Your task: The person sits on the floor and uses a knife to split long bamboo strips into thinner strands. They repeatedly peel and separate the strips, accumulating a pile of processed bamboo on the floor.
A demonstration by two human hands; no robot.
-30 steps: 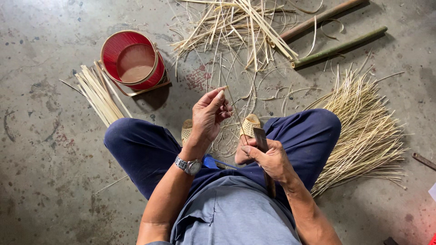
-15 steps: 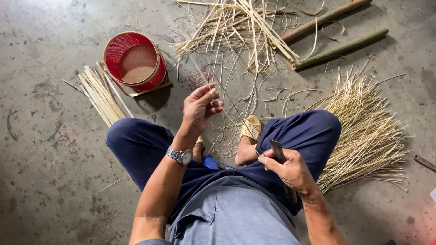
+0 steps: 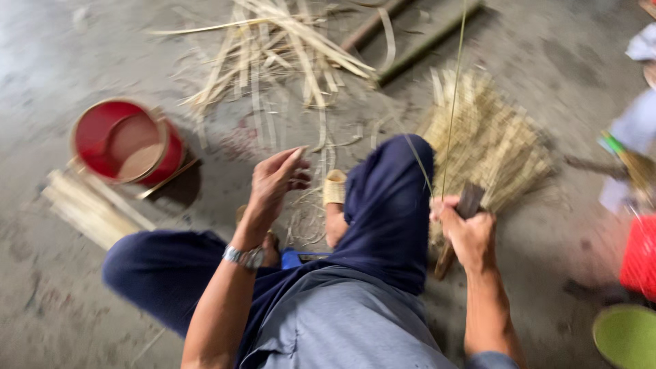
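Head view is showing a heavily blurred scene, so I am reporting fine detail only where it is readable. I am seeing the right hand closed in a fist around a dark knife, its blade end sticking up above the knuckles and its handle pointing down toward the floor. One thin bamboo strip is running from that fist straight up to the top edge of the frame. The left hand is hovering half open over the lap, fingers loosely curled, and I am seeing nothing gripped in it; a metal wristwatch is sitting on its wrist.

Surroundings, counted:
- One red bucket is standing on the concrete floor, left of the knees.
- One bundle of pale flat sticks is lying just beside the bucket.
- One loose heap of strips is lying ahead of the knees.
- One fanned sheaf of thin slivers is lying directly behind the right hand.
- Two bamboo poles are lying beyond the heap.
- One green bowl is showing at the lower right corner.

The raised right knee in dark blue trousers is standing between the two hands.
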